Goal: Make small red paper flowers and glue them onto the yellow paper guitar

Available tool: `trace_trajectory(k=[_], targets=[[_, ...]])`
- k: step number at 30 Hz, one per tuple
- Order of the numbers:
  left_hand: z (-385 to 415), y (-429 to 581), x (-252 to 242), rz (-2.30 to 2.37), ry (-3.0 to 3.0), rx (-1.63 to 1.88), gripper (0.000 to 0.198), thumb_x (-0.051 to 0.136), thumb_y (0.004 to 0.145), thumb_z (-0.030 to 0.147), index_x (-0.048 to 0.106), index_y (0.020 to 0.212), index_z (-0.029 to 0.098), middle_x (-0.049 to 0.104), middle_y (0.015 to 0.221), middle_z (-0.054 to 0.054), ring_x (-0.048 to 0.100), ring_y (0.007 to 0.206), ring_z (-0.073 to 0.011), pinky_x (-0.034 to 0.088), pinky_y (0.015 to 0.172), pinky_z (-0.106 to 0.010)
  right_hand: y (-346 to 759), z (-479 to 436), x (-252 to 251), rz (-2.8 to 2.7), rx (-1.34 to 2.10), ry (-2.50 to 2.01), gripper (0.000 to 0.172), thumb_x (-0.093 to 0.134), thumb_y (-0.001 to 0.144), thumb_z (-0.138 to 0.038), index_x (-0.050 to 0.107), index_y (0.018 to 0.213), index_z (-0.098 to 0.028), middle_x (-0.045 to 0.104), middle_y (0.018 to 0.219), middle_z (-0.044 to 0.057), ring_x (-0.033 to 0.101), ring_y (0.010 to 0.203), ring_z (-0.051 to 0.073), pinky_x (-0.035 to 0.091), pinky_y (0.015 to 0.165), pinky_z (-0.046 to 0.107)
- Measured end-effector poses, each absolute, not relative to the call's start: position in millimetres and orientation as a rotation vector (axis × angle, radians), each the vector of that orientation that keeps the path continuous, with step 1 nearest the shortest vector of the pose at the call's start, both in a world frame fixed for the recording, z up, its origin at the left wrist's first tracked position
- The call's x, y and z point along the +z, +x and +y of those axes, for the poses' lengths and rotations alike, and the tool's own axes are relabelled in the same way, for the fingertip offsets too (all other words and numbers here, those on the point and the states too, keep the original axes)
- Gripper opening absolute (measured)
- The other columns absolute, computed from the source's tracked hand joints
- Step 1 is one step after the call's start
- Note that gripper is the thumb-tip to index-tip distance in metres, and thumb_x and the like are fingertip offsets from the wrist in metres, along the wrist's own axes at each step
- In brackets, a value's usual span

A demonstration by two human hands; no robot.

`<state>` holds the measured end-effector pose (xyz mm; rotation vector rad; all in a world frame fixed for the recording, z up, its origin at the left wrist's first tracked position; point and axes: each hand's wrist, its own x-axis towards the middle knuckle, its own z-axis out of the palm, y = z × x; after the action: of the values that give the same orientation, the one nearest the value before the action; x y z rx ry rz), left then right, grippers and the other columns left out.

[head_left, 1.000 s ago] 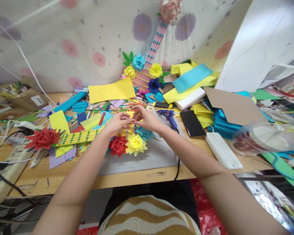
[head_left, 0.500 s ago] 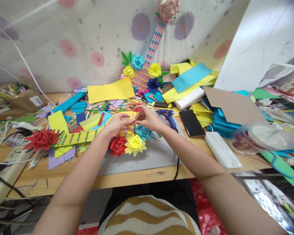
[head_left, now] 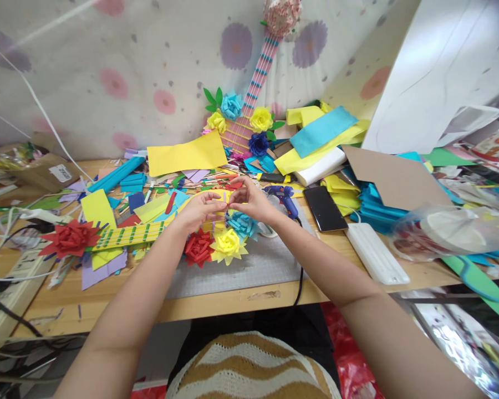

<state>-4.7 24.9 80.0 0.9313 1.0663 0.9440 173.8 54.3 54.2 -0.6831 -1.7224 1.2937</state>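
Both hands meet fingertip to fingertip over the body of a yellow paper guitar point(head_left: 130, 235). My left hand point(head_left: 199, 210) is pinched closed, and so is my right hand point(head_left: 249, 200); whatever small thing is between their fingertips is too small to make out. On the guitar body just below the hands sit a red paper flower point(head_left: 199, 247), a yellow paper flower point(head_left: 228, 244) and a blue paper flower point(head_left: 242, 224). Another red paper flower point(head_left: 71, 239) is at the end of the neck. The hands partly hide the guitar body.
A blue glue gun point(head_left: 283, 198) lies right of my right hand, beside a black phone point(head_left: 325, 208) and a white power bank point(head_left: 377, 254). Behind, a pink paper guitar point(head_left: 255, 91) leans on the wall curtain. Paper scraps surround a grey cutting mat point(head_left: 233, 277).
Almost nothing differs. The whole view has shifted very slightly, while both hands stay pinched together over the guitar body.
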Motion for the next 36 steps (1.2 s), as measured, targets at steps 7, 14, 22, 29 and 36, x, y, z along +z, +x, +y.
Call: trace_trajectory(k=[7,14,22,29,36], targets=[[24.5,-5.9,76.2,1.119,1.0,1.025,0.048,0.085,0.048,0.018,0.052,0.082,0.016,0.068,0.07,0.001,0.065,0.063,-0.0125,0.052,0.062,-0.026,164.9,53.9,44.9,-1.489,1.415,-0.751,0.054,0.071,0.058,-0.022,0.034,0.096,-0.024,0.059,0.067,-0.009,0.061,0.065,0.01,0.05,0.069,0.028],[25.0,-9.5,77.9,1.156,1.078,1.003,0.047,0.084,0.051,0.022,0.051,0.085,0.017,0.068,0.07,0.0,0.067,0.066,-0.0153,0.053,0.061,-0.028,165.6,54.1,47.5,-1.51,1.425,-0.762,0.053,0.071,0.058,-0.022,0.034,0.096,-0.024,0.059,0.067,-0.01,0.061,0.065,0.009,0.049,0.068,0.027],[25.2,-5.3,81.0,1.157,1.06,0.966,0.044,0.082,0.054,0.02,0.049,0.083,0.016,0.067,0.067,0.0,0.067,0.063,-0.0155,0.054,0.062,-0.03,168.6,54.3,47.8,-1.529,1.47,-0.746,0.056,0.073,0.058,-0.022,0.034,0.098,-0.024,0.059,0.069,-0.01,0.063,0.066,0.01,0.051,0.07,0.028],[22.4,-3.4,84.8,1.158,1.065,0.951,0.045,0.081,0.057,0.025,0.05,0.089,0.017,0.068,0.073,-0.001,0.068,0.068,-0.0165,0.054,0.061,-0.029,172.0,53.3,51.4,-1.544,1.478,-0.743,0.056,0.073,0.058,-0.021,0.035,0.098,-0.024,0.059,0.069,-0.009,0.062,0.066,0.009,0.051,0.069,0.028],[23.5,1.5,86.6,1.228,1.1,0.946,0.044,0.08,0.056,0.022,0.047,0.086,0.018,0.067,0.065,0.0,0.067,0.064,-0.0165,0.053,0.058,-0.027,171.7,52.5,54.0,-1.548,1.471,-0.763,0.054,0.071,0.058,-0.019,0.035,0.098,-0.023,0.059,0.068,-0.009,0.062,0.067,0.01,0.05,0.069,0.027]])
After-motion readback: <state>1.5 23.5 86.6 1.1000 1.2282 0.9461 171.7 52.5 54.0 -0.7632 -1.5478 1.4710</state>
